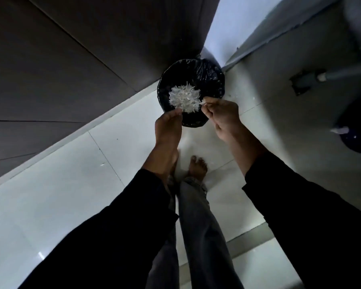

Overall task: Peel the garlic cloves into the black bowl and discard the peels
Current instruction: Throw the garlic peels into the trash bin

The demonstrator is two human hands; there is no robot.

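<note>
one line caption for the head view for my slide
Both hands drop garlic peels into a black-lined bin on the floor.

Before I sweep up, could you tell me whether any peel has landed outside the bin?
Yes. A few white scraps lie on the floor tiles right of the black-lined bin, and another fleck lies to its left. The main heap of peels sits inside the liner.

Both arms reach forward and down, black sleeves to the wrists. Left hand point(167, 130) sits at the near-left rim of the bin point(208, 69), fingers straight, together, pointing down. Right hand point(223, 115) at the near-right rim, fingers curled, fingertips point(204, 103) pinching a small white scrap. 2 bare feet below the bin.
</note>
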